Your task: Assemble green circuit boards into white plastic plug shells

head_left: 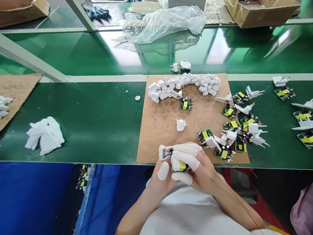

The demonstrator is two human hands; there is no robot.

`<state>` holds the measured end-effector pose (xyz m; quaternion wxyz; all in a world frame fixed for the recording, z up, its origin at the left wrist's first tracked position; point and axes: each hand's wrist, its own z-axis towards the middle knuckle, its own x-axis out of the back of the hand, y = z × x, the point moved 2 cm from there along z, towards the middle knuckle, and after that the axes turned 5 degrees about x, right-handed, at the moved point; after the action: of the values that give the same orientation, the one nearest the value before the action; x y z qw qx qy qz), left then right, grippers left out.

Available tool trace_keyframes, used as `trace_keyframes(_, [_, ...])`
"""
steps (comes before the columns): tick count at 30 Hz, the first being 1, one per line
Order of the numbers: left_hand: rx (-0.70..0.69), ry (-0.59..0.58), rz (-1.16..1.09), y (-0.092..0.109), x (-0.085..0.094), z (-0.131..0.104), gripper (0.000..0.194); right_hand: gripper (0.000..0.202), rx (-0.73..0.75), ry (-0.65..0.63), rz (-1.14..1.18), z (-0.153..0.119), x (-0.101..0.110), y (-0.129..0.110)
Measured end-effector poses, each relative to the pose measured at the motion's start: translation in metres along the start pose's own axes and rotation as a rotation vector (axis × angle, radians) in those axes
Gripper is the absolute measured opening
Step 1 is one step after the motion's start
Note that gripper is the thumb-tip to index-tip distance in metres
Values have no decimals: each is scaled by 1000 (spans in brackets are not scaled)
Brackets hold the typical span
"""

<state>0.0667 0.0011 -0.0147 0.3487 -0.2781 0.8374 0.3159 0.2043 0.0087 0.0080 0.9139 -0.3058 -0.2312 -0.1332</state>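
On the counter (102, 122), I'm seeing a crumpled white heap (45, 136) lying well left of the left hand. That left hand (161, 182) is resting at the left edge of a circuit board (182, 165); its fingers are mostly hiding, so I cannot tell how they are closing. A white plug shell (162, 152) is sitting just beyond its thumb. Farther beyond both hands, on a cardboard sheet (157, 127), white caps (179, 83) are spreading in an arc, with a white lump (181, 125) lying nearer. The right hand (206, 170) is clamping the board between thumb and fingers. Loose boards with plugs (233, 124) are clustering just right of it.
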Motion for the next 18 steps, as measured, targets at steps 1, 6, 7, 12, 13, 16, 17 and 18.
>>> trace_keyframes(1, [-4, -9, 12, 2, -1, 0, 45, 44, 10, 9, -17, 1, -1, -1])
trace_keyframes(6, [-23, -8, 30, 8, -2, 2, 37, 49, 32, 64, -10, 5, -7, 0])
trace_keyframes(7, [-25, -20, 30, 8, -2, 2, 37, 52, 30, 69, 0, 6, -7, 1])
trace_keyframes(12, [4, -91, 2, 5, 4, 3, 47, 48, -13, 99, 43, 5, -4, 3])
trace_keyframes(13, [15, -87, 0, 4, 5, 3, 45, 45, -21, 108, 43, 5, -3, 2])
trace_keyframes(16, [10, -47, 5, 3, 3, 3, 37, 40, -39, 118, 84, 9, 0, 1])
trace_keyframes(17, [-3, -34, 11, 4, 1, 3, 37, 37, -52, 119, 114, 10, 1, 1])
trace_keyframes(18, [-13, -22, 21, 4, -1, 4, 36, 33, -66, 117, 146, 12, 2, 0])
